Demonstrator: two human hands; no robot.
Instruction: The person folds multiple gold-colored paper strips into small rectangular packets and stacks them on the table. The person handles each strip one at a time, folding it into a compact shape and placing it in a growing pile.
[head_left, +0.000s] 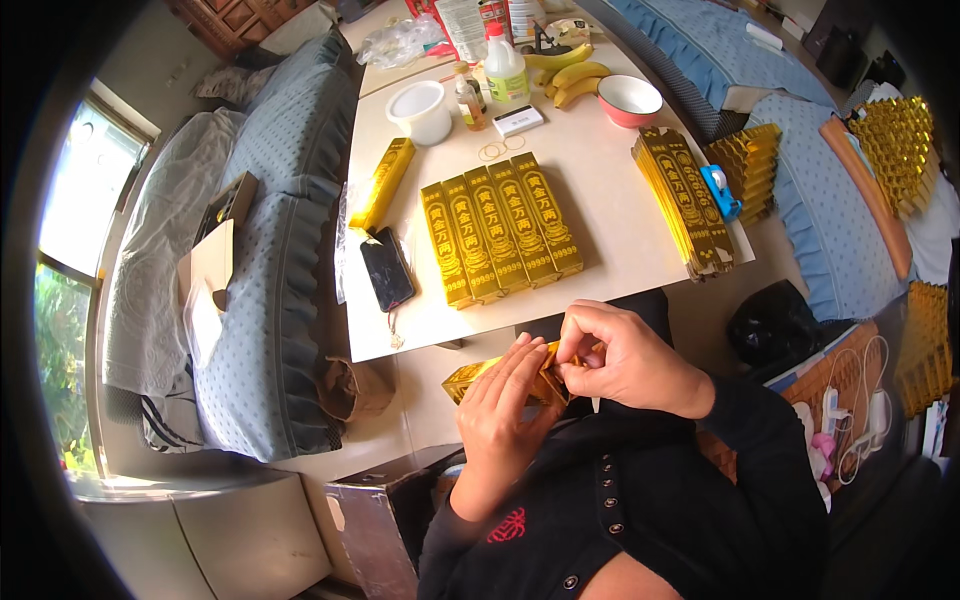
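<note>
My left hand (501, 405) wraps around a long gold foil paper box (469, 377), held over my lap just off the table's front edge. At the box's right end, my right hand (619, 356) pinches the gold end flap between thumb and fingers. My fingers cover much of the box. Beyond it on the table, several upright-printed gold boxes (499, 229) lie side by side in a row. Another gold box (384, 184) lies at an angle to their left. Flat folded gold cartons (679, 199) are stacked at the table's right edge.
On the white table (420, 330) are a black phone (388, 270), rubber bands (501, 148), a lidded white tub (421, 112), a plastic jug (506, 71), bananas (577, 75) and a pink bowl (630, 101). A blue tape dispenser (721, 193) sits by the cartons. Blue-covered sofas (277, 300) flank the table.
</note>
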